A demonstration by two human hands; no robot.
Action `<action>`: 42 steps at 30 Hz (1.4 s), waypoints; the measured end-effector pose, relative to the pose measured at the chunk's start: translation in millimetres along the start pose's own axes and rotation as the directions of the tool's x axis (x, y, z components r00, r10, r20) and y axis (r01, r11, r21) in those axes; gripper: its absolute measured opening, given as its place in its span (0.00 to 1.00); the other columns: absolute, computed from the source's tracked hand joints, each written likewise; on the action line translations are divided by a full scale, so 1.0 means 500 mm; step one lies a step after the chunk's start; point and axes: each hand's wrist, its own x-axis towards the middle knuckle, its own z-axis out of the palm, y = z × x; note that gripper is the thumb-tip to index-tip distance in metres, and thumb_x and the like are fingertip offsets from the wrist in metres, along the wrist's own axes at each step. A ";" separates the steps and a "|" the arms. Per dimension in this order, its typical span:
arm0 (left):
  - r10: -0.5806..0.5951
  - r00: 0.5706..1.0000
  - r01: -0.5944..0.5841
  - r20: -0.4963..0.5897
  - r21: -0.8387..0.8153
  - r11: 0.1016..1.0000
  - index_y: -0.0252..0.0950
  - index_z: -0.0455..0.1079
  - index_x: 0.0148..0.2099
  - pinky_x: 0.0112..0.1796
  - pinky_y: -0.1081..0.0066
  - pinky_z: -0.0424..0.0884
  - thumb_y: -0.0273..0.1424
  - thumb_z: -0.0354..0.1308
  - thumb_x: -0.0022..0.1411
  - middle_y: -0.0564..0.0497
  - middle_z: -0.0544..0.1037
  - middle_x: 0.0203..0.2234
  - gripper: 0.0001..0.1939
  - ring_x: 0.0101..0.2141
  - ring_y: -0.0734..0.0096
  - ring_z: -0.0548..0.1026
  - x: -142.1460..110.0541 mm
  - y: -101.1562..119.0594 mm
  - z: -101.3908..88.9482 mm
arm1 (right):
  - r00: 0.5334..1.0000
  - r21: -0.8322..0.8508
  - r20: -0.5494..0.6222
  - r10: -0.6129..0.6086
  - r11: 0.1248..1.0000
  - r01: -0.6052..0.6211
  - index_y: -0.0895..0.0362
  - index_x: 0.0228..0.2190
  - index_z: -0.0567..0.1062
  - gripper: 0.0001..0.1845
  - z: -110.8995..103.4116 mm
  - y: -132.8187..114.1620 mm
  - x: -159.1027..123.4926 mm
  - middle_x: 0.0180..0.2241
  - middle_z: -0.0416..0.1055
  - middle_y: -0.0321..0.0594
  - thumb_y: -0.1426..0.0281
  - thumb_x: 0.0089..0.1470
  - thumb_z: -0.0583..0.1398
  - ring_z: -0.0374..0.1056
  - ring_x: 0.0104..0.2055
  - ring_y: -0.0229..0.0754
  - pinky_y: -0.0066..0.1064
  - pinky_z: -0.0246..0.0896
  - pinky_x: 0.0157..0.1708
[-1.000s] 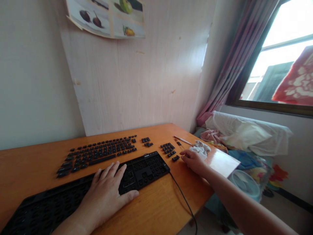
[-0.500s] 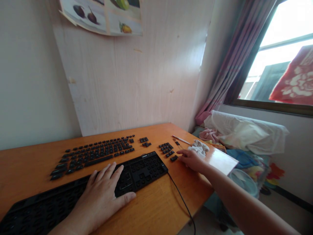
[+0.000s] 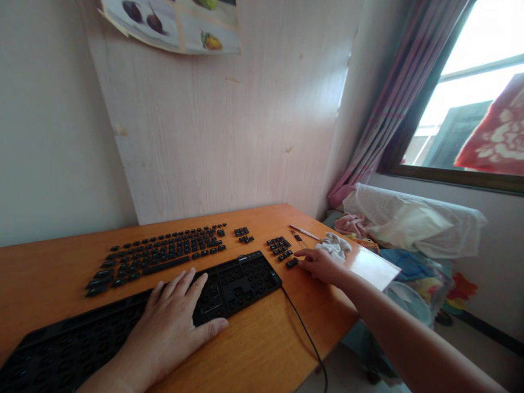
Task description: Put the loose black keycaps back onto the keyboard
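A black keyboard base [image 3: 245, 283], its keycaps off, lies slantwise along the front of the wooden table. My left hand [image 3: 170, 319] rests flat across its middle, fingers spread, holding nothing. My right hand [image 3: 318, 264] is low over the table, right of the base. Its fingers are apart, the tips close to a black keycap [image 3: 292, 263]; whether they touch it I cannot make out. Just behind are rows of small number-pad keycaps [image 3: 278, 244]. Behind the base, the main block of loose keycaps [image 3: 159, 254] is laid out in keyboard order, with a smaller group [image 3: 241, 232] beside it.
A crumpled white cloth [image 3: 335, 246] and a thin white stick [image 3: 304, 232] lie beyond my right hand. A white sheet [image 3: 374, 267] sits at the table's right edge. The keyboard cable [image 3: 303, 327] runs over the front edge. Bags and fabric [image 3: 413, 218] are piled at right.
The view has shifted very slightly. My right hand stays by the same keycap with almost no movement, and my left hand remains on the keyboard base.
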 end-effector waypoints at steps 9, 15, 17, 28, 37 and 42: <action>0.010 1.000 -0.010 -0.002 0.041 0.999 0.38 0.54 0.65 0.59 0.49 0.41 0.63 0.45 0.49 0.41 0.53 0.63 0.48 0.62 0.47 0.49 0.000 -0.003 0.003 | 1.000 -0.028 0.018 0.014 1.000 -0.013 0.56 0.46 0.74 0.19 -0.002 -0.006 -0.001 0.18 0.64 0.31 0.65 0.52 0.57 0.58 0.16 0.30 0.22 0.48 0.15; 0.012 1.000 -0.012 -0.002 0.040 0.999 0.38 0.54 0.65 0.59 0.49 0.42 0.64 0.45 0.49 0.40 0.53 0.63 0.49 0.62 0.46 0.51 0.001 -0.004 0.003 | 0.999 -0.070 0.004 -0.041 0.997 0.041 0.57 0.45 0.74 0.18 0.001 0.001 0.005 0.19 0.65 0.32 0.65 0.53 0.56 0.58 0.17 0.31 0.22 0.47 0.16; 0.011 1.000 -0.011 0.004 0.042 0.999 0.38 0.53 0.65 0.59 0.48 0.42 0.64 0.45 0.49 0.40 0.53 0.63 0.49 0.62 0.46 0.50 0.002 -0.002 0.001 | 0.999 -0.097 -0.005 -0.053 0.994 0.052 0.57 0.44 0.75 0.17 0.001 0.002 0.006 0.19 0.65 0.32 0.65 0.53 0.56 0.58 0.17 0.31 0.22 0.48 0.17; 0.001 1.000 -0.001 0.007 0.030 1.000 0.37 0.55 0.64 0.58 0.48 0.42 0.64 0.45 0.48 0.39 0.54 0.63 0.50 0.62 0.44 0.51 0.000 0.006 -0.007 | 0.998 -0.138 -0.006 -0.070 0.988 0.068 0.57 0.43 0.75 0.17 -0.002 -0.002 0.007 0.20 0.66 0.32 0.67 0.52 0.57 0.59 0.18 0.31 0.23 0.50 0.19; 0.006 1.000 -0.006 0.000 0.036 0.999 0.38 0.54 0.65 0.58 0.48 0.42 0.64 0.45 0.49 0.40 0.54 0.63 0.49 0.62 0.45 0.51 0.000 0.003 -0.003 | 0.997 -0.114 -0.007 -0.076 0.991 0.075 0.57 0.40 0.74 0.15 0.000 0.007 0.008 0.19 0.65 0.31 0.65 0.52 0.56 0.59 0.17 0.32 0.24 0.50 0.19; 0.002 1.000 -0.002 -0.002 0.024 1.000 0.38 0.55 0.64 0.58 0.48 0.42 0.64 0.45 0.48 0.40 0.54 0.63 0.50 0.61 0.44 0.52 0.000 0.004 -0.005 | 0.998 -0.123 -0.010 -0.066 0.990 0.065 0.57 0.40 0.73 0.15 0.002 0.009 0.009 0.20 0.66 0.31 0.65 0.51 0.57 0.60 0.18 0.32 0.24 0.49 0.19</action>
